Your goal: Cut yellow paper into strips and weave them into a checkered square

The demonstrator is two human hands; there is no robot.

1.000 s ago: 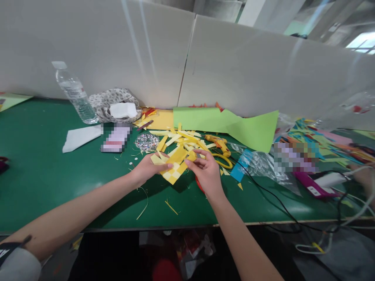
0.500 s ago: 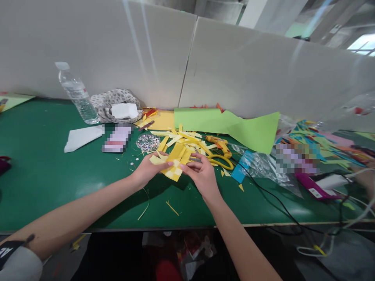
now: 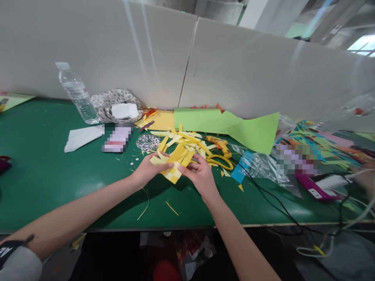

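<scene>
A piece woven from dark and pale yellow paper strips (image 3: 175,174) is held over the table, its checkered part toward me and loose strip ends fanning away. My left hand (image 3: 150,168) pinches its left side, thumb on top. On the right edge, the thumb of my right hand (image 3: 200,173) presses the checks while the other fingers curl beneath, partly hidden. Just beyond lies a heap of yellow paper strips (image 3: 187,136). Beside the heap are a yellow glue gun (image 3: 219,144) and the yellow handle of scissors (image 3: 225,161), whose blades are mostly covered.
Green paper (image 3: 205,120) lies against the grey partition. A water bottle (image 3: 76,93), a patterned cloth pouch (image 3: 101,99) and a phone (image 3: 118,138) stand or lie at left. At right are plastic bags (image 3: 266,168), a purple power strip (image 3: 312,187), cables and another person's hand (image 3: 365,177).
The woven paper has turned slightly and shifted a little toward me and left. My right thumb has slid left along it, and the fingers have moved a little. My left hand keeps its grip.
</scene>
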